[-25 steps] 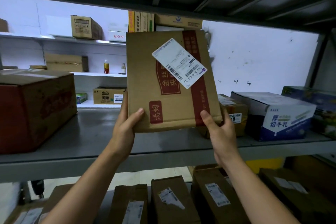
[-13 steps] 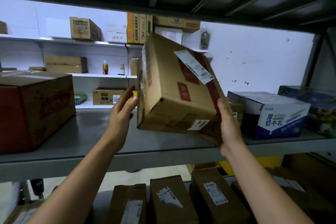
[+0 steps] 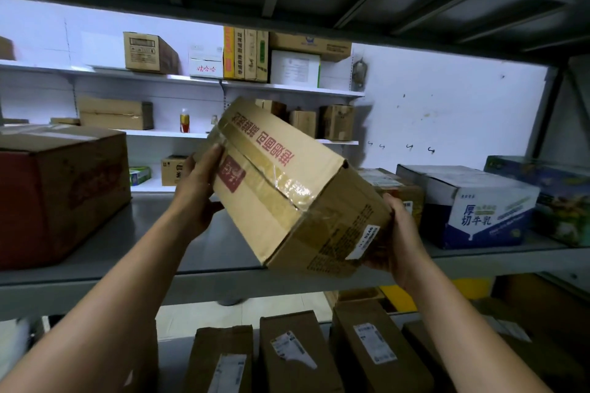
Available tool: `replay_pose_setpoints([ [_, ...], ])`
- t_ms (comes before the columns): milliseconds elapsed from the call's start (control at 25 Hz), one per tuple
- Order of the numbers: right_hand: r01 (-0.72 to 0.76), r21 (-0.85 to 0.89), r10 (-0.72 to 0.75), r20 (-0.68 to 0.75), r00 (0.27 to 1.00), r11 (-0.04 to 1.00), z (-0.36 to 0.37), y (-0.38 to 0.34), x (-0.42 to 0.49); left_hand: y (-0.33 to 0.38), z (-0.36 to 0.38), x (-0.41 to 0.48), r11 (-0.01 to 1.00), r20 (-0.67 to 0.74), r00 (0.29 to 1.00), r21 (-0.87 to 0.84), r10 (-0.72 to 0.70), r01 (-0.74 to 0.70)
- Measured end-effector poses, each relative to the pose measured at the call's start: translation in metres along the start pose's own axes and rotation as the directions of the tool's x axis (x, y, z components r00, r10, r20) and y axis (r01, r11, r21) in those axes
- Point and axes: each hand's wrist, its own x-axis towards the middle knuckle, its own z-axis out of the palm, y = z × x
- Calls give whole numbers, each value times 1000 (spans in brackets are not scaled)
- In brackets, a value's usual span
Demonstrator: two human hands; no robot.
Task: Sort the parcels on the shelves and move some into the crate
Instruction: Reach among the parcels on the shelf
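I hold a brown cardboard parcel with red print and clear tape in the air in front of the grey metal shelf. It is tilted, its taped seam face up and its near end low on the right. My left hand grips its far upper left end. My right hand cups the lower right end, next to a small white sticker. The large shipping label is out of sight. No crate is visible.
A big red-brown carton sits on the shelf at left. A blue-white milk box and a small brown box stand at right. Several labelled brown parcels lie on the shelf below. White wall shelves with boxes are behind.
I have turned the parcel over in both hands: the face with the big white label rolled away, and the taped seam side now faces me. The parcel also sank slightly lower.
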Motion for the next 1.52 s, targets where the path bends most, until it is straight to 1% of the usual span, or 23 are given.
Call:
replay_pose_setpoints([
  [80,16,-66,-15,11,1000,998,-3,2,1,-2,-2,-2,1000,70,998,-20,8,-7],
  [120,14,-72,-14,8,1000,997,-5,4,2,-4,-4,-3,1000,111,994,-25,10,-7],
  [200,12,-23,-12,5,1000,1000,-6,7,2,-8,-4,-7,999,137,990,-39,23,-18],
  [240,18,30,-18,5,1000,999,-5,7,2,-10,-3,-9,998,110,993,-53,41,-35],
  [320,72,170,-74,8,997,983,-4,5,2,-11,0,-13,993,8,996,-78,94,-93],
  [360,117,212,-122,12,992,970,-3,4,4,-12,1,-13,990,-48,993,-88,105,-109],
  [400,174,213,-182,20,983,962,-2,3,4,-13,1,-14,989,-96,990,-104,99,-109],
  [480,285,150,-296,53,954,947,0,5,7,-15,0,-15,985,-152,988,-160,39,-63],
  [560,343,110,-350,48,936,933,2,7,5,-16,0,-16,980,-164,986,-198,-41,8],
  [680,388,162,-405,84,911,907,9,6,2,-16,3,-15,968,-228,960,-223,-164,113],
  [760,372,193,-398,118,910,908,15,4,3,-15,0,-13,969,-277,938,-186,-209,161],
  [840,356,199,-385,133,913,913,18,1,3,-13,-2,-12,975,-312,926,-136,-211,176],
  [920,362,218,-393,117,912,906,21,-4,2,-13,-3,-11,982,-326,929,-125,-176,142],
  [1040,379,225,-399,49,916,898,24,-9,5,-7,3,-13,990,-299,947,-111,-118,88],
  [1160,347,268,-360,-2,933,899,22,-8,10,1,10,-18,998,-303,952,-53,-52,37],
  [1240,313,304,-327,-5,945,900,20,-7,10,5,14,-22,1000,-296,955,-19,-9,3],
  [1400,278,347,-295,-3,955,896,18,-5,14,8,14,-26,1000,-274,962,-7,5,-8],
  [1520,325,334,-331,-42,943,885,22,-4,14,7,12,-25,999,-286,957,-1,34,-35],
])
